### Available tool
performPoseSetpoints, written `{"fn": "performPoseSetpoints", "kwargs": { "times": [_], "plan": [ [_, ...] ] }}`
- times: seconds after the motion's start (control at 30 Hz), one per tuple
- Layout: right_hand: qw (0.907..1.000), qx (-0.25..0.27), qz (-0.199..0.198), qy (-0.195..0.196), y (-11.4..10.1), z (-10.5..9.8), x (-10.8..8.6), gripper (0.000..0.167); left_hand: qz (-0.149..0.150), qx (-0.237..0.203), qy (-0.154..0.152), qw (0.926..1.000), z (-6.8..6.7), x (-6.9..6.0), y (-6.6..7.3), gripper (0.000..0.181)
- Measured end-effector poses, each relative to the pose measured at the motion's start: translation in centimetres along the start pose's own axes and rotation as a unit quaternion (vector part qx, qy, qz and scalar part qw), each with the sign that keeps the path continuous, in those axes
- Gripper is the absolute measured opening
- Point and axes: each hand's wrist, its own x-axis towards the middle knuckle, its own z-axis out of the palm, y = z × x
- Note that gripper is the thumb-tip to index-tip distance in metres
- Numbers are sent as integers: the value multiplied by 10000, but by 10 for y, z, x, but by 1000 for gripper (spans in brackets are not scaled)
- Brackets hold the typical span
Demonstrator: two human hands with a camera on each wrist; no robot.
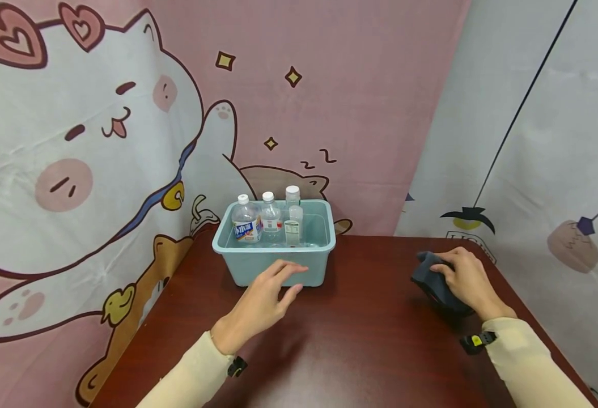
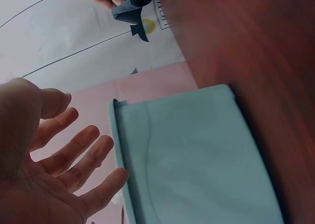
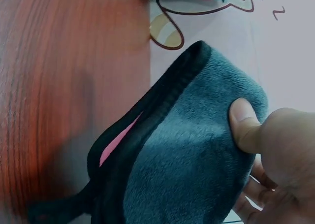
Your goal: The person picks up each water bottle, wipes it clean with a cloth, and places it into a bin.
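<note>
My right hand (image 1: 464, 277) pinches a dark grey-blue plush cloth (image 1: 439, 286) above the right side of the table. In the right wrist view the thumb presses on the folded cloth (image 3: 182, 150), which has a black edging and a strip of pink inside. My left hand (image 1: 263, 297) hovers in front of a light blue plastic basin (image 1: 278, 266), fingers relaxed and holding nothing. In the left wrist view the basin's wall (image 2: 187, 150) lies beside the spread fingers. Inside the basin stand a labelled clear bottle (image 1: 247, 224), a second clear bottle (image 1: 271, 221) and a slimmer white-capped bottle (image 1: 293, 218).
The dark red-brown wooden table (image 1: 370, 328) runs up to a wall hung with a pink cartoon cat cloth (image 1: 355, 113). A pale printed cloth (image 1: 533, 141) hangs along the right side. The basin stands near the table's back edge.
</note>
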Motion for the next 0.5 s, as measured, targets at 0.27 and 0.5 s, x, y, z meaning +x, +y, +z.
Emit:
{"fn": "performPoseSetpoints", "kwargs": {
  "times": [0.27, 0.5],
  "plan": [
    [9978, -233, -56, -623, 17, 15, 1, 32, -58, 152, -170, 9997, 9, -7, -4, 38],
    [9952, -386, 28, -897, 20, 32, 1, 33, -154, 272, -376, 9988, 13, -9, -8, 41]
  ]
}}
